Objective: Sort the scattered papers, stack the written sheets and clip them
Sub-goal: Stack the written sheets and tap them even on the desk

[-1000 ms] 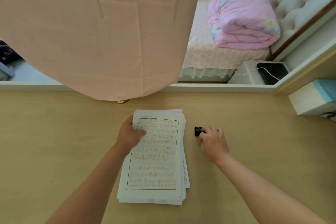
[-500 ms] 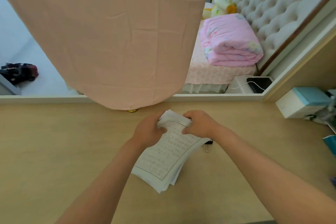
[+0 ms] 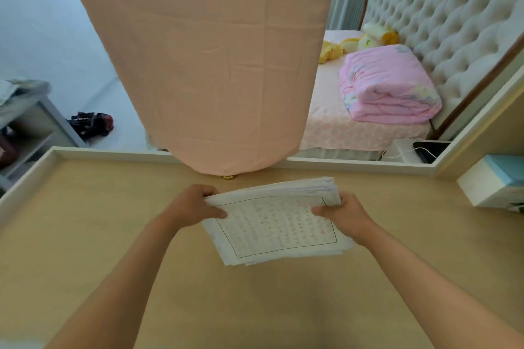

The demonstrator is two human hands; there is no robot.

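At counter (image 3: 85,235) centre, stack (image 3: 278,224) sits landscape, far edge raised. My left hand (image 3: 192,207) clamps its 9 o'clock edge, right hand (image 3: 346,215) its 3 o'clock edge; written sheet on top.

White sheets (image 3: 278,227) w/ red writing, tan desk (image 3: 113,235).

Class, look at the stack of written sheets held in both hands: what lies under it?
Under the paper stack only the bare wooden desk shows around its edges. The area directly beneath is covered, so whether a clip lies there cannot be seen.
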